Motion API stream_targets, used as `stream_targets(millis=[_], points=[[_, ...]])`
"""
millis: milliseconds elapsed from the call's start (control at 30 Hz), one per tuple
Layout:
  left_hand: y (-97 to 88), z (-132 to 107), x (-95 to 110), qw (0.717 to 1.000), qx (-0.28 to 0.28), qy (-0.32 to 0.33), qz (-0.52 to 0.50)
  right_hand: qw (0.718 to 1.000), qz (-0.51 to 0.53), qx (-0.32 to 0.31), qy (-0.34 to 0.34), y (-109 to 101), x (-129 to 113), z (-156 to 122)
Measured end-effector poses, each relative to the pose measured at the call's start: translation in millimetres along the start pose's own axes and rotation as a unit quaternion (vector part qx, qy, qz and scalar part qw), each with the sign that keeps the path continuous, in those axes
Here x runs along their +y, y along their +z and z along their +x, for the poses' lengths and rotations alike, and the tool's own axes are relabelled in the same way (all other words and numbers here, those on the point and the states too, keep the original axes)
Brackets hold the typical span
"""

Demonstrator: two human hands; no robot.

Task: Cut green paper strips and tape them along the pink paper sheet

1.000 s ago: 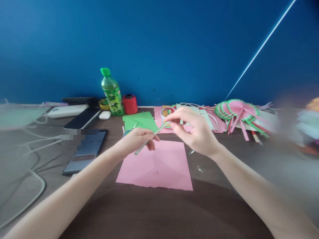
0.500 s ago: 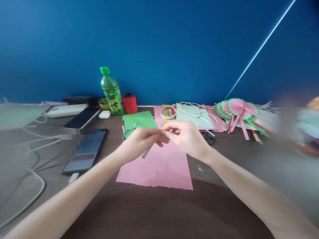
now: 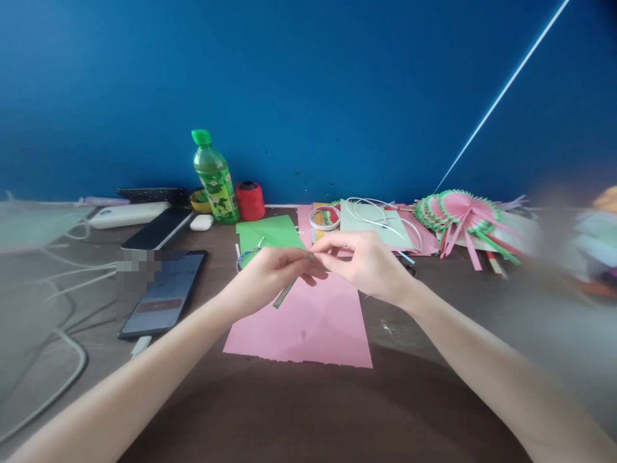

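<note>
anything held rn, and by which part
A strip, in the left hand, above its loose lower end; whether the right hand also grips its upper end cannot be told.

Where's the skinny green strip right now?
In the head view, just left of centre, the green strip is in the left hand, its lower end over the pink sheet.
</note>
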State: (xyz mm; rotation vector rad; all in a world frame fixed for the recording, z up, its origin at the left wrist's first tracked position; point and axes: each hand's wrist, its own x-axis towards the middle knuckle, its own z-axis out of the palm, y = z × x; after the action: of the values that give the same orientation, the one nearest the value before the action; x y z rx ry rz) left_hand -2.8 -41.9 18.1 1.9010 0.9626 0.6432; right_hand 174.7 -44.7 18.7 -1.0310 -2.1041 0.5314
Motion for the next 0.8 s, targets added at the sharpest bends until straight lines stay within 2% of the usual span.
stream_targets(millis=[200,333,433,533,633,733,800], points=[[1.4,-1.3,0.3,1.0,-0.01,0.004,-0.014,0.996,-0.062,0.018,-0.063,4.5,6.6,-0.8],[2.6,-1.3,0.3,1.0,0.008,-0.006,0.019,0.985,-0.125,0.046,-0.112,8.8,8.1,-0.8],[3.4,-1.4,0.1,0.999,0.015,-0.018,0.033,0.981,-0.135,0.057,-0.125,10.4,8.3,-0.8],[3.8,-1.5,0.8,1.0,0.014,-0.015,0.021,0.984,-0.117,0.061,-0.116,9.9,8.5,-0.9],[3.3,-1.5,1.8,1.0,0.001,-0.007,-0.011,0.992,-0.075,0.055,-0.079,7.0,8.1,-0.5],[2.4,-1.1,0.8,0.999,-0.002,-0.022,-0.031,0.997,-0.04,0.059,-0.036,1.8,8.4,0.9],[1.8,-0.3,-1.8,0.999,0.004,-0.039,-0.03,0.996,-0.034,0.083,-0.015,-2.9,10.5,2.8]])
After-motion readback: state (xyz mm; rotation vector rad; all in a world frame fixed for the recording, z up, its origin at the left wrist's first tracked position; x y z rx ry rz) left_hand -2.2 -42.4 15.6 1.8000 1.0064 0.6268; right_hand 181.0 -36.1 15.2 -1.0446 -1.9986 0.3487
